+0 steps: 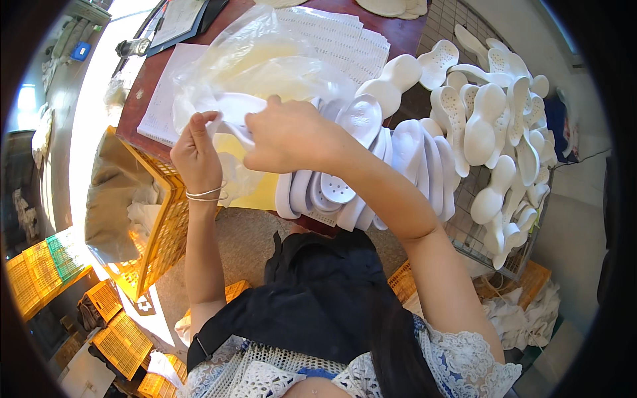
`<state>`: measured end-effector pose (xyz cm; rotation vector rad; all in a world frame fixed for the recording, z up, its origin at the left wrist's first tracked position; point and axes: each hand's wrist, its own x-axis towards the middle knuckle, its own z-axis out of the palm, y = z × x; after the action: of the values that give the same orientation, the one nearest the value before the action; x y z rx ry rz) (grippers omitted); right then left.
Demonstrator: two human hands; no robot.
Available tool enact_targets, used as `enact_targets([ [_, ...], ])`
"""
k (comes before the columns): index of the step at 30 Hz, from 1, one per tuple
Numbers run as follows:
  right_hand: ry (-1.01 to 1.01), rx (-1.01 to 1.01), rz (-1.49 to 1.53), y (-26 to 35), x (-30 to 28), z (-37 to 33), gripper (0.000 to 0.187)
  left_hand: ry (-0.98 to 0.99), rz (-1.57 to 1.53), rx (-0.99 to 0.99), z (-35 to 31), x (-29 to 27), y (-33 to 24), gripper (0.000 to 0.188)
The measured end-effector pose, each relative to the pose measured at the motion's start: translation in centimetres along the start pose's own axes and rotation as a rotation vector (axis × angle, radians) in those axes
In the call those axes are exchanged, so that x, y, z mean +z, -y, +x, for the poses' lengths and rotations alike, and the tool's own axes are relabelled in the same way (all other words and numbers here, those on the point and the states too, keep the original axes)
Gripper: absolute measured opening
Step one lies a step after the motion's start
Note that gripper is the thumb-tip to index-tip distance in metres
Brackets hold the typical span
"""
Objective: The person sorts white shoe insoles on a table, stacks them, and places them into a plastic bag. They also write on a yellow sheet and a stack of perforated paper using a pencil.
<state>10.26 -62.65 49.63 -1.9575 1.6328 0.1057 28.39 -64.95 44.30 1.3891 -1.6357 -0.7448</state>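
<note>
- my left hand (197,151) is up in front of me, fingers pinched shut on the edge of a clear bag (265,60), thumb side toward my face.
- thin bangles (207,194) sit on my left wrist.
- my right hand (288,136) is curled closed over a white insole (237,109), pressing it at the mouth of the bag; the fingertips are hidden under the hand, so i cannot tell how much of the insole they wrap.
- the insole lies between my two hands, its far end already under the plastic, just above the near edge of the table (142,93).
- the bag billows up and away from me over the table, crumpled and half see-through, with something pale yellow showing inside it.
- just right of my right wrist a row of insoles (398,162) stands on edge, leaning on each other, touching the table's near edge.
- further right, a loose heap of insoles (494,126) lies on a wire rack (474,232), some with perforated faces up.
- printed sheets (338,40) lie on the table behind the bag, and a clipboard (176,20) sits at the far left corner.
- a yellow crate (162,232) stands beside the table to my left, holding a brown bag (113,192).
- more yellow crates (40,275) sit on the floor lower left.
</note>
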Motion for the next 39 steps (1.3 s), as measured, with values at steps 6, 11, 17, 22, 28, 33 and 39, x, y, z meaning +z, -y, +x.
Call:
enact_targets([
  [6, -0.381, 0.073, 0.127, -1.5, -0.5, -7.0, 0.057, -0.057, 0.172, -0.073, 1.9, -2.7, 2.4, 0.028],
  [11, -0.020, 0.045, 0.169, -0.4, 0.7, -4.7, 0.058, 0.020, 0.014, 0.005, 1.1, -1.4, 2.1, 0.026],
  [17, -0.655, -0.015, 0.331, -3.4, 1.5, 8.6, 0.051, -0.094, 0.555, 0.413, -1.8, -1.6, -0.6, 0.026],
  [22, -0.778, 0.419, 0.345, -8.1, 10.2, -0.7, 0.056, 0.506, 0.241, 0.335, -8.2, 2.5, 0.2, 0.046],
  [28, -0.780, 0.757, -0.050, -8.7, 15.7, -0.4, 0.068, 0.576, 0.116, -0.004, -9.2, 10.5, 7.0, 0.070],
  [33, -0.659, 0.604, 0.118, -9.0, 15.8, -1.8, 0.055, 0.685, -0.009, -0.227, -7.1, 10.0, 5.2, 0.066],
  [39, -0.978, 0.138, 0.560, -5.9, 15.5, -0.4, 0.031, 0.599, -0.149, -0.391, -5.4, 4.6, 5.3, 0.067],
])
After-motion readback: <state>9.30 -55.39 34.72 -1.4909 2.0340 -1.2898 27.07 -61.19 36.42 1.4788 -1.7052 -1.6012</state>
